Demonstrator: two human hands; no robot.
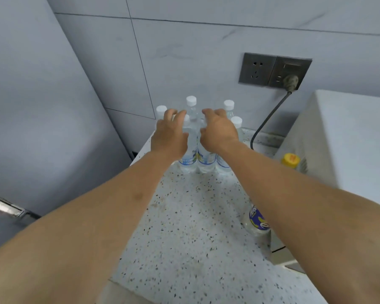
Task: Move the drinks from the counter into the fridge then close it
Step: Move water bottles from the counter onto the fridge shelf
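- Water bottles point(188, 159): a tight cluster of clear plastic bottles with white caps and blue-and-white labels, standing upright at the far end of the tabletop, against the tiled wall. Six caps or necks can be made out; the liquid inside is clear.
- Left hand point(170, 137): fingers curled around the neck and shoulder of the front-left bottle, thumb on its near side; it grips that bottle, which stands on the tabletop.
- Right hand point(217, 131): fingers curled over the top of the front-middle bottle point(204, 156), thumb against its left side; it grips that bottle, whose base rests on the tabletop.
- Tabletop point(195, 227): pale speckled stone running from the near edge to the wall.
- Fridge point(37, 128): a large grey-blue body at the left, just beside the tabletop, with a metal handle point(7, 207) at the lower left; whether its door is open cannot be told.
- Labelled bottle point(256, 218): a clear bottle with a purple-and-yellow label, near the right edge of the tabletop, partly hidden by the right forearm; contents clear.
- Yellow-capped container point(291, 160): stands beside the white appliance point(342, 137) at the right; contents not visible.
- Wall socket point(274, 70): a dark double plate on the tiled wall, with a grey plug point(291, 81) whose cable drops behind the tabletop.
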